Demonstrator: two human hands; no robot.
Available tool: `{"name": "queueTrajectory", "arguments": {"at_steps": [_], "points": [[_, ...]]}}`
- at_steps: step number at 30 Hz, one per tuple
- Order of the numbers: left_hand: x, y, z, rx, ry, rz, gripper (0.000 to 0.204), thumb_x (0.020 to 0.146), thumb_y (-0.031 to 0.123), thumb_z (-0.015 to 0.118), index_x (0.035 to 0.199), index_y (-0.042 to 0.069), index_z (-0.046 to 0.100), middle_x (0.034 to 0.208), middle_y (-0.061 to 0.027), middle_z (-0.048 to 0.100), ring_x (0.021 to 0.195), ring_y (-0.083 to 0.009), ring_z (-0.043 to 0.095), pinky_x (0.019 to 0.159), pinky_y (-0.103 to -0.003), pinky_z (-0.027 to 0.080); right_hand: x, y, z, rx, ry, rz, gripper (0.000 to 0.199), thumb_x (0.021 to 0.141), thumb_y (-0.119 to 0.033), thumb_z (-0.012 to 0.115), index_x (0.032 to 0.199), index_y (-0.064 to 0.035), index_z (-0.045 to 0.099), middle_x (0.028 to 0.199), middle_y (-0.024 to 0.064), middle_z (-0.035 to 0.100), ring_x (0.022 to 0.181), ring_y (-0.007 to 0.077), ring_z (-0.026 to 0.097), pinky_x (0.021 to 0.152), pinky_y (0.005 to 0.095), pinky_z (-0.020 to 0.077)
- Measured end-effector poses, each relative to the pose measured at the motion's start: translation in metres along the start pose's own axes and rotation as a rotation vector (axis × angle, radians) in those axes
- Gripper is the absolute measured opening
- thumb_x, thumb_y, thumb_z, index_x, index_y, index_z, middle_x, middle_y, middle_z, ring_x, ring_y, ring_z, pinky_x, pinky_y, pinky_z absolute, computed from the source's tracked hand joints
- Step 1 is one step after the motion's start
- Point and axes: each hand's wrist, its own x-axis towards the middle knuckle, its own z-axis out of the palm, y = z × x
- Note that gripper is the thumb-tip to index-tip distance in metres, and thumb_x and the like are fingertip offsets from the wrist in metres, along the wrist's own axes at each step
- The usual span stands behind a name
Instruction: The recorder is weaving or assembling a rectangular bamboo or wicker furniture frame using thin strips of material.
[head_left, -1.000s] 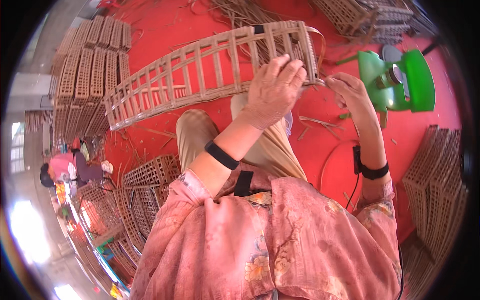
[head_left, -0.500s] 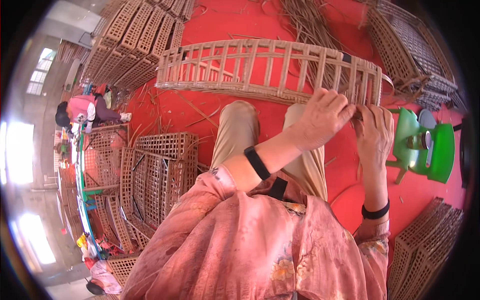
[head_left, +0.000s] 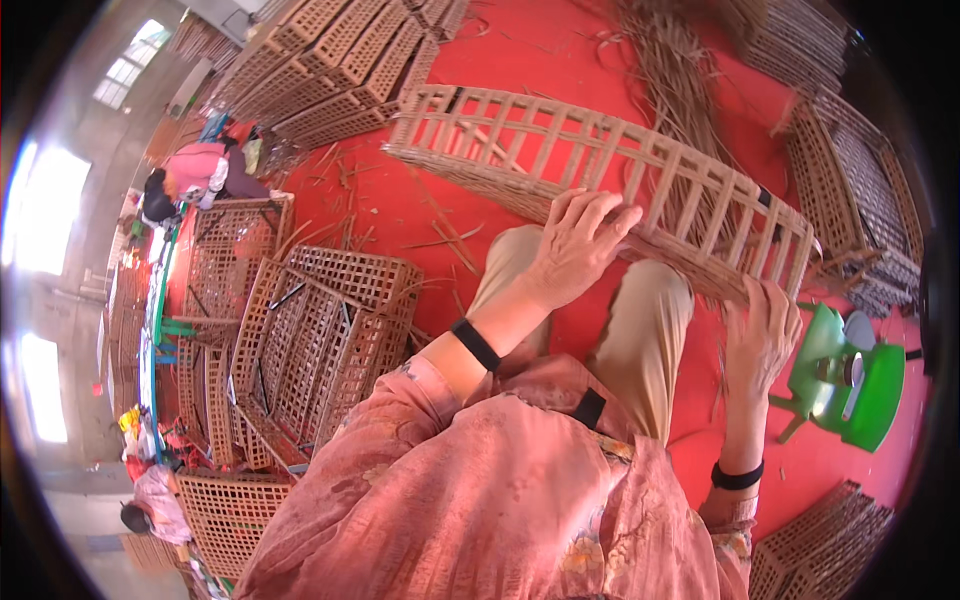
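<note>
A long brown woven basket (head_left: 560, 140) with open slats stands tilted in front of my knees. Its right end lies nearer to me than its left. My left hand (head_left: 580, 248) holds the basket's near edge around the middle, its fingers bent over the woven rim. At the right end, my right hand (head_left: 762, 335) grips the same edge with its fingers curled over it. The undersides of both hands and both thumbs are mostly hidden. Each wrist wears a black band.
Stacked woven baskets stand at the far left (head_left: 340, 70), left (head_left: 320, 340) and lower right (head_left: 820, 540). A green chair (head_left: 840, 375) with small items is close by my right hand. Loose strips (head_left: 670, 90) lie on the red floor beyond. Two people work at the left.
My left hand has moved left along the basket, away from my right hand; they were together at its right end. The basket has turned, its right end now lower in view.
</note>
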Motion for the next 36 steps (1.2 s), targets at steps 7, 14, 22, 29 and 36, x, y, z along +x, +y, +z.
{"name": "queueTrajectory", "arguments": {"at_steps": [7,14,22,29,36], "points": [[-0.004,-0.017,-0.004,-0.011,-0.017,0.048,0.031,0.079,0.007,0.069,0.109,0.017,0.069,0.102,-0.0003,0.059,0.098,-0.022,0.056,0.093,-0.04,0.042,0.0,0.004,0.013,0.021,0.027,0.057,0.033,0.075,-0.019,0.08,0.105,-0.0143,0.07,0.107,0.0049,0.06,0.101,0.0296,0.056,0.09,0.0451,0.0452],[0.003,-0.013,-0.016,0.031,-0.137,0.085,0.042,0.077,0.01,0.071,0.118,0.017,0.065,0.099,0.0,0.06,0.097,-0.0214,0.059,0.095,-0.043,0.04,-0.002,-0.003,0.012,0.022,0.092,0.052,0.031,0.073,-0.022,0.08,0.1,-0.0136,0.069,0.099,0.006,0.061,0.099,0.0294,0.058,0.089,0.046,0.045],[0.032,-0.021,-0.016,0.043,-0.376,0.16,0.049,0.072,0.012,0.079,0.118,0.011,0.062,0.089,-0.0046,0.059,0.092,-0.0216,0.06,0.092,-0.043,0.036,-0.003,0.026,0.037,0.331,0.379,0.684,0.053,0.091,-0.038,0.065,0.126,0.0,0.055,0.125,0.0184,0.057,0.119,0.0362,0.05,0.103,0.0461,0.0364],[0.024,-0.018,-0.023,0.025,-0.543,0.107,0.04,0.073,0.016,0.078,0.111,0.01,0.065,0.08,-0.0086,0.061,0.085,-0.0267,0.062,0.087,-0.043,0.036,-0.012,0.031,0.072,0.877,0.353,0.959,0.042,0.091,-0.028,0.062,0.124,-0.002,0.059,0.106,0.0147,0.068,0.098,0.0222,0.063,0.089,0.0339,0.0479],[-0.019,-0.103,-0.084,0.145,-0.659,-0.123,0.039,0.07,0.011,0.078,0.106,0.005,0.066,0.098,-0.0158,0.07,0.098,-0.0316,0.065,0.097,-0.043,0.036,0.045,-0.078,0.072,0.785,-0.024,0.857,0.044,0.088,-0.038,0.062,0.117,-0.0048,0.06,0.107,0.0231,0.066,0.102,0.0414,0.062,0.089,0.0507,0.0479]]}}
